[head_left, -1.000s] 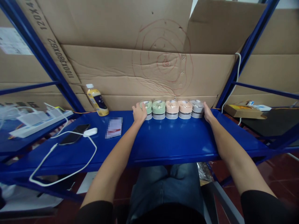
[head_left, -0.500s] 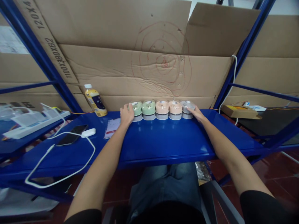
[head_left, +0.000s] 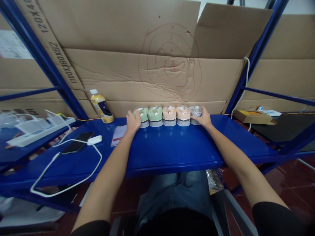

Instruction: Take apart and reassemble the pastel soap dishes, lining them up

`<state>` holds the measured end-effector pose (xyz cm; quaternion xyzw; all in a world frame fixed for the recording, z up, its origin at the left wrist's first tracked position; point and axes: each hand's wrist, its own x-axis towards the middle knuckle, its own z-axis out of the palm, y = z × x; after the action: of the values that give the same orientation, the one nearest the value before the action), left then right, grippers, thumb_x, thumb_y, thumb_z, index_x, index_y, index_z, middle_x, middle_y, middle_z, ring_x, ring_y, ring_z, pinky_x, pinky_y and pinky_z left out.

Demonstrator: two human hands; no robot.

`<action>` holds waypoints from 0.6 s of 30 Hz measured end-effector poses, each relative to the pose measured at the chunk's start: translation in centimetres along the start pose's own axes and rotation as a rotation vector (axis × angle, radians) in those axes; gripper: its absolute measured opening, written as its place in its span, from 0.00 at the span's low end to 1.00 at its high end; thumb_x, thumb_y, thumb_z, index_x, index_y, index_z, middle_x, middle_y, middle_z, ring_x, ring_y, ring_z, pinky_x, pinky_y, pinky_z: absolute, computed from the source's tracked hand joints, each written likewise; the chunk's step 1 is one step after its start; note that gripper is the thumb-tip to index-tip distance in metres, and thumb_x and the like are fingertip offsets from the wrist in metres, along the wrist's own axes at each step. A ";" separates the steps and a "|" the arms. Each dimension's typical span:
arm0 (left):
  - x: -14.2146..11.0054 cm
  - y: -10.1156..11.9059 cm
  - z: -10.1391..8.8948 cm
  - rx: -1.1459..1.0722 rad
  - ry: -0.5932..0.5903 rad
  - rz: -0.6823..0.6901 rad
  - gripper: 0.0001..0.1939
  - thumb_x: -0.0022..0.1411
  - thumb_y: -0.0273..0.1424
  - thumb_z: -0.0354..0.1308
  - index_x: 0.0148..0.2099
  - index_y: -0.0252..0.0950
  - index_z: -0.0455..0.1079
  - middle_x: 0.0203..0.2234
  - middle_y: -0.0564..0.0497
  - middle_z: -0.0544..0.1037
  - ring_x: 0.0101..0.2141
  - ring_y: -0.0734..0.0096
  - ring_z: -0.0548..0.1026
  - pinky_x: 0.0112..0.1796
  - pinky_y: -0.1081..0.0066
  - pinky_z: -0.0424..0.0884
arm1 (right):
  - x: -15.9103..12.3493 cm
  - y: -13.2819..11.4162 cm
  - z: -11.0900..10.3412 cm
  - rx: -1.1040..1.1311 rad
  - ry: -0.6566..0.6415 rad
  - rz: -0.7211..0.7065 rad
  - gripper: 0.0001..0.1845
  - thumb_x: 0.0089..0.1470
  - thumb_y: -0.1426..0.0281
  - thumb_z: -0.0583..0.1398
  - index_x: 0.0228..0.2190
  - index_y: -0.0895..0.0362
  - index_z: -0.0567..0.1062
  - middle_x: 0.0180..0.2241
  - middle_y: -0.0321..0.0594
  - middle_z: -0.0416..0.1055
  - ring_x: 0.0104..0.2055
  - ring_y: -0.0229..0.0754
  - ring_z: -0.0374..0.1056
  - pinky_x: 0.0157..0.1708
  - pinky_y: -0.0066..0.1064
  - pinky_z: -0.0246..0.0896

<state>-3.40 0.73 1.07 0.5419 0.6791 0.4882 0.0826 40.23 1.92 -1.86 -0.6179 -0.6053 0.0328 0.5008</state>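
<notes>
A side-by-side row of small two-tone lidded containers stands at the back of the blue table. The leftmost is a green container (head_left: 143, 112), and my left hand (head_left: 133, 121) closes on its left side. Beside it is another green container (head_left: 155, 114), then a peach container (head_left: 169, 113) and a second peach container (head_left: 183, 113). At the right end my right hand (head_left: 204, 118) grips a grey container (head_left: 195, 111), its thumb across the front and its fingers around the right side. All have pale grey bases; the grey one's is partly covered by my thumb.
The blue table (head_left: 172, 147) meets a cardboard wall (head_left: 110, 65). To the left are a yellow drink bottle (head_left: 103, 107), a paper with a red mark (head_left: 118, 134), a phone (head_left: 78, 142), a white cable (head_left: 81, 178) and a power strip (head_left: 39, 132). An open cardboard box (head_left: 256, 117) lies right.
My right hand has shifted left and brought its thumb round to the front of the grey container. The row sits slightly farther left. My left hand stays at the leftmost green container.
</notes>
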 end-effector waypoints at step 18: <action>-7.8 5.5 -0.5 -0.388 -0.598 0.695 0.43 0.55 0.47 0.72 0.66 0.37 0.60 0.59 0.34 0.73 0.58 0.46 0.75 0.59 0.45 0.71 | -3.0 -8.3 -4.8 0.472 -0.606 -0.260 0.46 0.40 0.55 0.75 0.60 0.51 0.69 0.60 0.46 0.72 0.61 0.60 0.70 0.62 0.53 0.66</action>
<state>3.02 -6.30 2.21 0.8271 0.3015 0.4275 0.2055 36.64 -5.14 4.32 -0.3667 -0.7743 0.2878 0.4279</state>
